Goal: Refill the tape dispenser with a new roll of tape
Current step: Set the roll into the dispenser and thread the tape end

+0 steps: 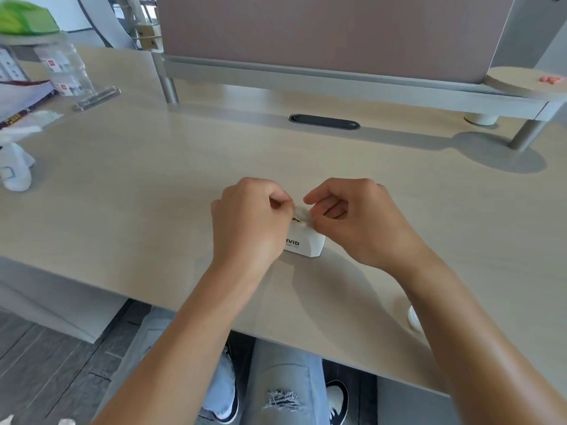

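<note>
A small white tape dispenser [305,242] with dark lettering stands on the light wooden desk [138,179], in the middle near me. My left hand [250,220] covers its left half, fingers curled over the top. My right hand [356,219] is at its upper right, thumb and forefinger pinching a pale strip of tape [302,214] above the dispenser. Both hands meet at that strip. The roll inside is hidden by my fingers.
A white round object [412,317] lies near the desk's front edge under my right forearm. At the left stand a white bottle [15,173], a clear jar [67,69] and cloth items. A raised shelf [337,84] and a divider panel close the back.
</note>
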Action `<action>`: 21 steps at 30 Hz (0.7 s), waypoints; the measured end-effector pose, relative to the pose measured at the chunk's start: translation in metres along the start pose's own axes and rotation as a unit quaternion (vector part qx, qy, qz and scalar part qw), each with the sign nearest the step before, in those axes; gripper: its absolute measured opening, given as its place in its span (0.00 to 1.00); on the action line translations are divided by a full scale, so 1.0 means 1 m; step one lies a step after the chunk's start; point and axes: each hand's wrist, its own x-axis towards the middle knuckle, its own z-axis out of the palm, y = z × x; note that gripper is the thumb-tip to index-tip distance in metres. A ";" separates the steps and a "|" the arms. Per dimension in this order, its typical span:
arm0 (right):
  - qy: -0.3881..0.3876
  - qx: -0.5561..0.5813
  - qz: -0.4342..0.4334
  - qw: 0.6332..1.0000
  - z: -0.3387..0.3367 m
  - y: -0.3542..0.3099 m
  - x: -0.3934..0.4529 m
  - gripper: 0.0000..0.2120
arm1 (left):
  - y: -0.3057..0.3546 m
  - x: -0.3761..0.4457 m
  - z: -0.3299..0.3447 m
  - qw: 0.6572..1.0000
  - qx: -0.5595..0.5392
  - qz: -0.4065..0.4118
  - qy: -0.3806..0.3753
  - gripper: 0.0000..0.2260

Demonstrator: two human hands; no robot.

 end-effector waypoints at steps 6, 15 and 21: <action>0.027 0.007 -0.008 1.000 0.006 0.000 -0.005 0.13 | 0.011 -0.003 -0.002 0.999 0.036 0.004 -0.003 0.08; 0.029 -0.133 -0.051 0.989 0.012 -0.016 -0.005 0.27 | 0.004 0.011 -0.010 0.999 0.006 -0.018 -0.029 0.08; -0.020 -0.201 0.002 0.979 0.019 -0.026 -0.003 0.32 | -0.014 0.017 -0.013 0.998 -0.043 -0.040 -0.028 0.09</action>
